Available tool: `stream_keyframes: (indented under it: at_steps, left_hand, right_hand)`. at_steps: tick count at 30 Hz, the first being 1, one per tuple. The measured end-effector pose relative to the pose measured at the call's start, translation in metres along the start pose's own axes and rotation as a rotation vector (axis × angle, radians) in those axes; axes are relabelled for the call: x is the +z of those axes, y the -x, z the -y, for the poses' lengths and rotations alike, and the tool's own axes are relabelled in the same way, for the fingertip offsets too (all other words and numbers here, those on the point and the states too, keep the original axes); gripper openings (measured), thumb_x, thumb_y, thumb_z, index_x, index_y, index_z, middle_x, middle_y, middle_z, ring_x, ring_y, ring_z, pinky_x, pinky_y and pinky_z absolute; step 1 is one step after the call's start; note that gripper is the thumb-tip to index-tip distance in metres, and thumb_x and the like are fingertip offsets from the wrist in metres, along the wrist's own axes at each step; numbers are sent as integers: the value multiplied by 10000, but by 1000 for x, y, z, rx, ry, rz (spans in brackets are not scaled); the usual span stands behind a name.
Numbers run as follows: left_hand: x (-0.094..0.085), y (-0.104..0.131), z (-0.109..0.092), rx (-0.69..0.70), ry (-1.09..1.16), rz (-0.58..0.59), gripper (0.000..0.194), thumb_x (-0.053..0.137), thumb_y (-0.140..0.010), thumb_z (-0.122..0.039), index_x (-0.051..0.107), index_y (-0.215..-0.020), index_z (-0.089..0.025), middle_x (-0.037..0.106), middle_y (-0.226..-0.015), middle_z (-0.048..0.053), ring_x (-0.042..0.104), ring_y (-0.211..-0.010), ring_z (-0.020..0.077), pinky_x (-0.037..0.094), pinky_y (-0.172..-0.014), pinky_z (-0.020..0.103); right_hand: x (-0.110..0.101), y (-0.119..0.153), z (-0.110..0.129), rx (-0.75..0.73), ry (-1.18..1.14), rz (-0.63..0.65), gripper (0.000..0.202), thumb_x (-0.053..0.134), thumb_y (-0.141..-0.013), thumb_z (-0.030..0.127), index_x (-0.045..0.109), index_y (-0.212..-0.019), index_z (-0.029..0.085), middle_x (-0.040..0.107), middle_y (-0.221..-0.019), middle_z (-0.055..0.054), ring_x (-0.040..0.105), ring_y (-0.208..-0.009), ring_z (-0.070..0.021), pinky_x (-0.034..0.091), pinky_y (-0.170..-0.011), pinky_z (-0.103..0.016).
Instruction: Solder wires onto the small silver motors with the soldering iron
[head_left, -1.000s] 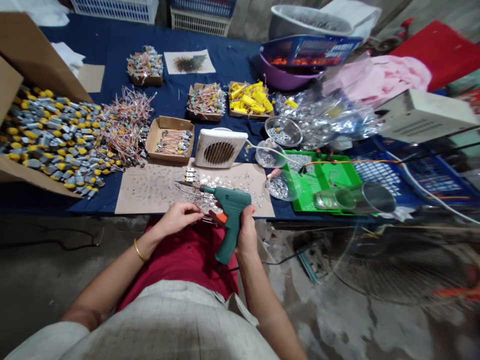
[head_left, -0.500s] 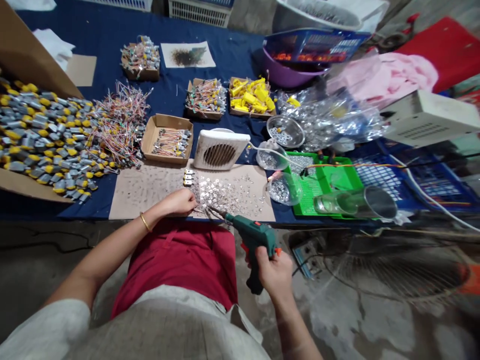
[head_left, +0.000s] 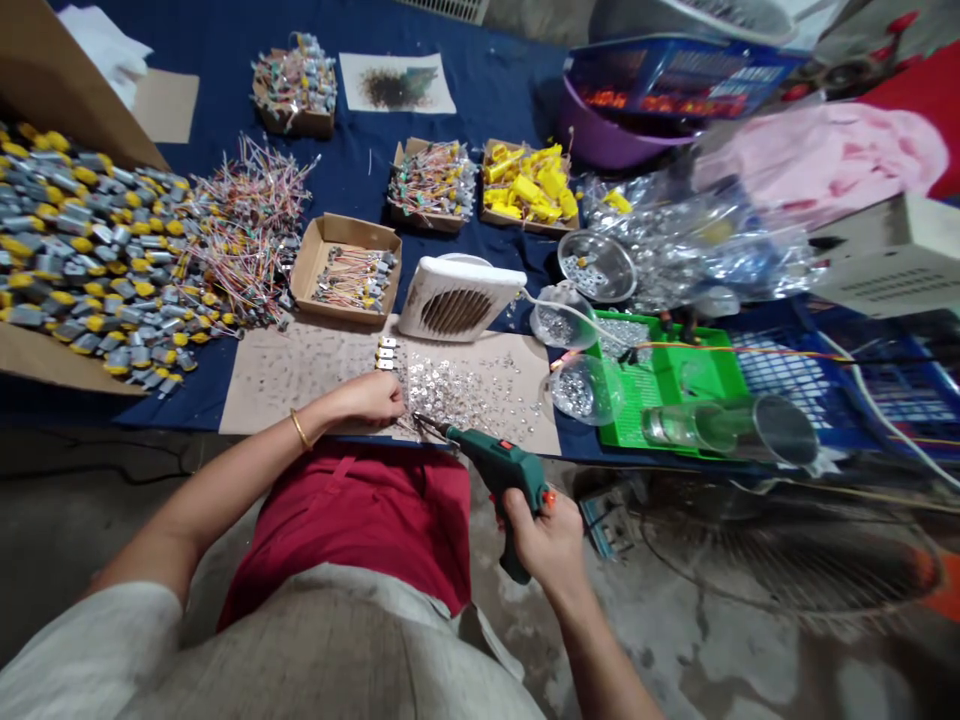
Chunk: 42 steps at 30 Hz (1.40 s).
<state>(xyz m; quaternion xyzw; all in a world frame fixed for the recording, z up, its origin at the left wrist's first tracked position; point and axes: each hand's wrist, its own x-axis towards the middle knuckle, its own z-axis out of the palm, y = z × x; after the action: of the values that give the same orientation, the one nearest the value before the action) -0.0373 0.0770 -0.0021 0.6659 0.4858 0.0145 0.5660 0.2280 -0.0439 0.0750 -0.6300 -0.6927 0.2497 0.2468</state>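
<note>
My right hand (head_left: 545, 540) is wrapped around the handle of a dark green soldering gun (head_left: 501, 462) with red and orange parts. Its thin metal tip points left, close to the fingers of my left hand (head_left: 381, 398). Those fingers are closed in a pinch at the front edge of a cardboard sheet (head_left: 277, 375); what they hold is too small to make out. Small shiny metal pieces (head_left: 450, 390) lie scattered on the cardboard, just beyond the tip. Several small motors with yellow ends (head_left: 385, 353) stand in a row behind my left hand.
A dirty white vent fan (head_left: 461, 300) stands behind the cardboard. At left is a big carton of motors (head_left: 82, 260) beside a heap of wired motors (head_left: 251, 220). Shallow boxes, including one of yellow parts (head_left: 529, 185), sit farther back. Right are clear bowls (head_left: 585, 390) and a green tray (head_left: 652, 385).
The view has shifted slightly, so the table's things appear a little farther right and higher. Both hands keep nearly the same pose, with the soldering gun's tip still near the left fingers.
</note>
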Motion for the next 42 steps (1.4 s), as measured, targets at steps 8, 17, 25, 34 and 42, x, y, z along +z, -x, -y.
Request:
stream_keyframes:
  at_steps: [8, 17, 25, 34, 42]
  left_hand:
    - [0, 2, -4, -27, 22, -30, 150, 530, -702, -224, 591, -580, -160, 592, -504, 10, 517, -429, 120, 341, -451, 216]
    - [1, 4, -9, -56, 20, -68, 146, 547, -675, -212, 592, -545, -162, 546, -441, -10, 483, -413, 107, 314, -446, 214]
    - [2, 5, -8, -22, 29, -65, 159, 536, -682, -213, 579, -537, -163, 552, -452, -8, 494, -408, 110, 322, -434, 208]
    - [2, 4, -8, -40, -10, -44, 167, 542, -694, -237, 577, -552, -156, 563, -467, -5, 515, -422, 112, 352, -436, 201]
    - [1, 7, -10, -37, -15, -44, 161, 518, -701, -227, 559, -562, -156, 572, -483, -3, 514, -411, 105, 359, -415, 189]
  right_hand:
    - [0, -4, -1, -36, 11, 30, 480, 475, -901, 515, 515, -526, 217, 518, -462, -11, 497, -468, -152, 389, -476, -260]
    - [-1, -7, 30, -220, 38, 166, 293, 563, -910, 473, 681, -922, 205, 684, -743, -58, 639, -673, -197, 504, -646, -284]
    - [-18, -5, 33, -186, 29, 10, 320, 570, -901, 438, 631, -696, 200, 656, -631, -33, 603, -572, -169, 478, -584, -265]
    - [-17, 25, 15, 68, 4, -156, 463, 523, -883, 530, 549, -537, 224, 593, -481, -31, 565, -491, -176, 439, -500, -271]
    - [-13, 28, 10, 107, -37, -162, 466, 544, -873, 536, 550, -536, 214, 609, -500, -35, 575, -492, -174, 425, -479, -263]
